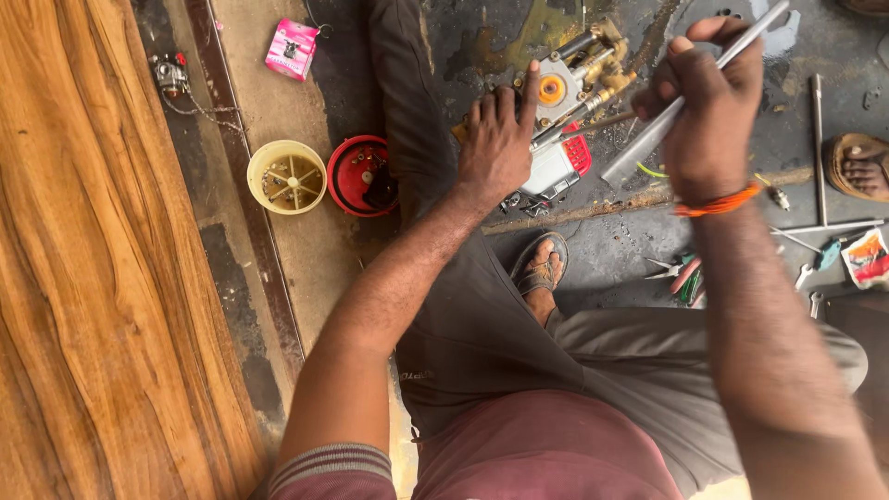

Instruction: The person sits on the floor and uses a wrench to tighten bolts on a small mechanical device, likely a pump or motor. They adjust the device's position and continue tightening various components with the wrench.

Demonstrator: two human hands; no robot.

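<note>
On the oily floor (732,236), the right hand (708,111) grips a metal rod (741,42) slanting up-right; the left (495,139) steadies the pump (569,111).

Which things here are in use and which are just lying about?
In use: left hand resting on the small engine with brass fittings and orange disc; right hand gripping a long silver metal rod.

Lying about: pink box, cream round cup, red round cover, pliers.
</note>
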